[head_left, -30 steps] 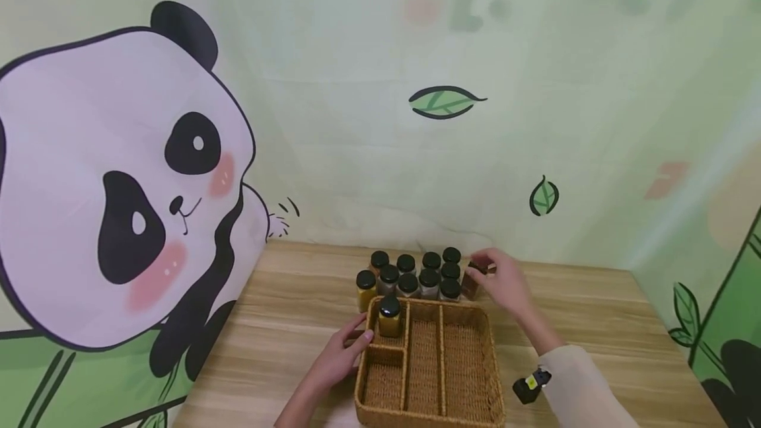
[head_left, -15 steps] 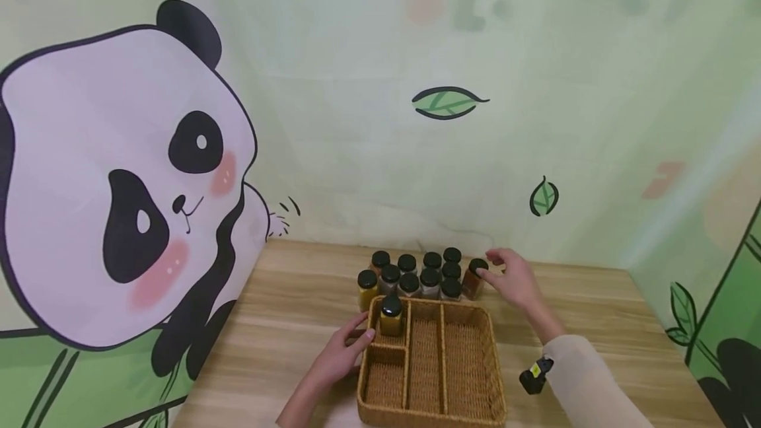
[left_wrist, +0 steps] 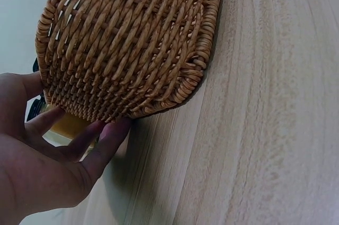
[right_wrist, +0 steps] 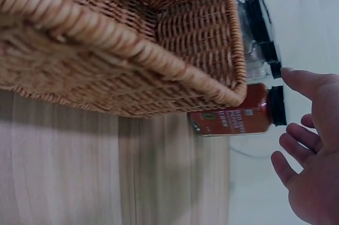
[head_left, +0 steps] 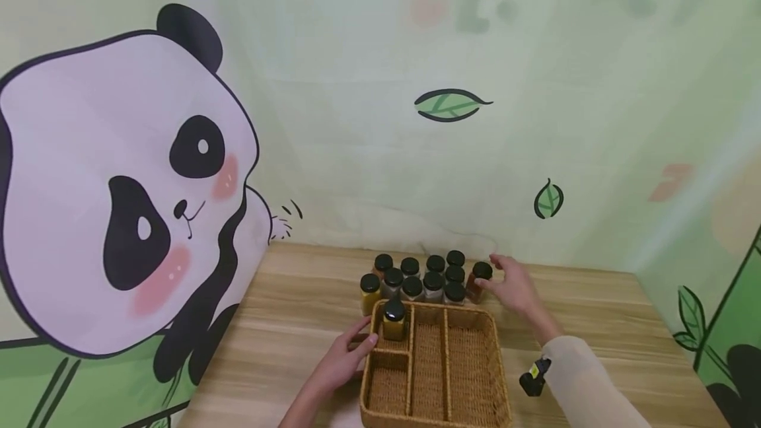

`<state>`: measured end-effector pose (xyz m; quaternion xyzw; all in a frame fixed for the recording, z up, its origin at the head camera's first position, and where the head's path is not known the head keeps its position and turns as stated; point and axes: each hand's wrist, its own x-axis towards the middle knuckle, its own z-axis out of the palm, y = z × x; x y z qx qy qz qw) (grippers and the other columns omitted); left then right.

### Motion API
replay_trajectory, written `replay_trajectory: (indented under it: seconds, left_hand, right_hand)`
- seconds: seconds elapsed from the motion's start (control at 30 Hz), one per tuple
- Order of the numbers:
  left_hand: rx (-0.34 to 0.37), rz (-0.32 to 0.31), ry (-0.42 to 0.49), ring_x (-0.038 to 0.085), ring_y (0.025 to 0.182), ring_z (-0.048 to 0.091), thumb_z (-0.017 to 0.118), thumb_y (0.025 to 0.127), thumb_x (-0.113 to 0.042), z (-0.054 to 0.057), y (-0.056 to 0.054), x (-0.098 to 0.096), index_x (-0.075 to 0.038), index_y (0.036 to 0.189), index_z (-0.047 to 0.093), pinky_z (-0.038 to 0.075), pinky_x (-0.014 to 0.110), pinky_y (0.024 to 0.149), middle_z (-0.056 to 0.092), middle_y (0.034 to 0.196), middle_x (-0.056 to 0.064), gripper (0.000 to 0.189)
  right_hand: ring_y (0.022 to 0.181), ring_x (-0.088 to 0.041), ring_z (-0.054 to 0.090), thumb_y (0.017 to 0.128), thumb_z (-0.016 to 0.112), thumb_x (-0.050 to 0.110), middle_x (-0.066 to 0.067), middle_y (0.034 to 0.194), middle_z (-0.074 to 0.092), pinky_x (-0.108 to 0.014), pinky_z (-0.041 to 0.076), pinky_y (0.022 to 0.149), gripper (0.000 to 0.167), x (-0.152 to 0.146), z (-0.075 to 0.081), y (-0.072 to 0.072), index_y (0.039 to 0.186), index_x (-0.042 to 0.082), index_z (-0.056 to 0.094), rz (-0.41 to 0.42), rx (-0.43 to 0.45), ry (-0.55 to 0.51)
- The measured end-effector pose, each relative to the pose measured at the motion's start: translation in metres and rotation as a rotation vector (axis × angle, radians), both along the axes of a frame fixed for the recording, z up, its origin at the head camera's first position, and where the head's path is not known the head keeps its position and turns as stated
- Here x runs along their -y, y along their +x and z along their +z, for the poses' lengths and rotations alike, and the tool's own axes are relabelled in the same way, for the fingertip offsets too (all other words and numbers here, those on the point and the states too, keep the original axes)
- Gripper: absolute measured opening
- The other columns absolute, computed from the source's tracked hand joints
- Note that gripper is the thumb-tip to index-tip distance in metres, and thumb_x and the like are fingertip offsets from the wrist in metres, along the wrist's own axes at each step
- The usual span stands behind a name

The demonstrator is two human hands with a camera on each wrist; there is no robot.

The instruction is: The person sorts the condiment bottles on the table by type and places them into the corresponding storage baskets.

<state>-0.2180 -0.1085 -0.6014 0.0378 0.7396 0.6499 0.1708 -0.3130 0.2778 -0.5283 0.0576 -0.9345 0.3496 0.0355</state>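
My left hand (head_left: 341, 358) grips the left side of the woven basket (head_left: 428, 362), thumb at the rim and fingers against the outer wall, as the left wrist view shows. In its back left compartment stands a black-lidded jar (head_left: 394, 325) with yellow-brown contents. My right hand (head_left: 516, 286), fingers spread and relaxed, hovers at a black-lidded jar of red-brown spice (right_wrist: 249, 114) behind the basket's right corner. In the right wrist view, its fingertips lie close around the black lid (right_wrist: 277, 106) without curling round it. The jar stands upright with a printed label.
Several more black-lidded jars (head_left: 411, 289) stand grouped behind the basket, one with yellow contents (head_left: 370, 296) at the left end. They share a wooden table (head_left: 297, 302) backed by a panda-printed cloth (head_left: 357, 117). A small black device (head_left: 535, 377) sits at the right wrist.
My right hand has loosened from the red-brown jar's lid and drawn slightly right, its fingers spreading. The left hand and basket have kept their place.
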Motion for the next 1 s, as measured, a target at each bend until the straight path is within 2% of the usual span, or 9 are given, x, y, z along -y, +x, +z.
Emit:
replay_trajectory:
  seconds: [0.17, 0.37, 0.5, 0.7, 0.83, 1.0]
  left_hand:
    - [-0.009, -0.004, 0.005, 0.053, 0.136, 0.050, 0.060, 0.110, -0.039, -0.001, 0.000, -0.001, -0.009, 0.165, 0.035, 0.060, 0.059, 0.091, 0.047, 0.151, 0.035, 0.067]
    - [0.003, -0.012, 0.008, 0.052, 0.137, 0.049, 0.060, 0.109, -0.042, -0.003, -0.001, -0.001, -0.009, 0.166, 0.035, 0.060, 0.059, 0.092, 0.046, 0.151, 0.034, 0.070]
    - [0.017, -0.006, 0.005, 0.052, 0.138, 0.049, 0.060, 0.109, -0.042, -0.003, -0.002, 0.000, -0.011, 0.166, 0.035, 0.060, 0.058, 0.092, 0.046, 0.152, 0.032, 0.069]
    - [0.005, 0.005, 0.016, 0.054, 0.138, 0.048, 0.060, 0.109, -0.040, -0.002, -0.002, 0.001, -0.010, 0.166, 0.034, 0.060, 0.060, 0.091, 0.045, 0.152, 0.034, 0.069]
    - [-0.009, -0.001, 0.008, 0.054, 0.137, 0.048, 0.059, 0.110, -0.038, -0.004, -0.001, 0.000, -0.009, 0.166, 0.034, 0.060, 0.060, 0.091, 0.046, 0.152, 0.035, 0.067]
    - [-0.008, -0.012, 0.002, 0.054, 0.136, 0.049, 0.058, 0.110, -0.037, -0.003, -0.002, 0.000, -0.007, 0.166, 0.033, 0.060, 0.060, 0.090, 0.045, 0.152, 0.036, 0.068]
  right_hand:
    - [0.142, -0.056, 0.042, 0.101, 0.075, 0.027, -0.039, 0.154, 0.043, -0.067, 0.036, 0.117, 0.079, -0.001, -0.010, -0.001, 0.155, -0.015, 0.036, 0.025, 0.024, 0.027]
    - [0.142, -0.057, 0.042, 0.103, 0.071, 0.027, -0.040, 0.153, 0.043, -0.068, 0.035, 0.117, 0.075, 0.000, -0.020, -0.001, 0.155, -0.015, 0.036, 0.027, 0.034, -0.019]
    - [0.140, -0.055, 0.045, 0.104, 0.070, 0.022, -0.038, 0.151, 0.048, -0.067, 0.036, 0.117, 0.068, 0.001, -0.025, -0.004, 0.154, -0.013, 0.040, 0.015, 0.006, -0.065]
    - [0.128, -0.052, 0.057, 0.101, 0.073, 0.012, -0.034, 0.137, 0.060, -0.063, 0.046, 0.110, 0.052, 0.003, -0.031, -0.007, 0.144, -0.008, 0.053, -0.031, -0.051, -0.148]
    - [0.118, -0.049, 0.064, 0.098, 0.077, 0.010, -0.030, 0.126, 0.068, -0.060, 0.052, 0.103, 0.044, 0.005, -0.037, -0.005, 0.135, -0.007, 0.060, -0.063, -0.071, -0.134]
    - [0.110, -0.045, 0.066, 0.096, 0.081, 0.016, -0.027, 0.116, 0.071, -0.058, 0.054, 0.095, 0.044, 0.009, -0.038, -0.007, 0.129, -0.007, 0.063, -0.102, -0.066, -0.105]
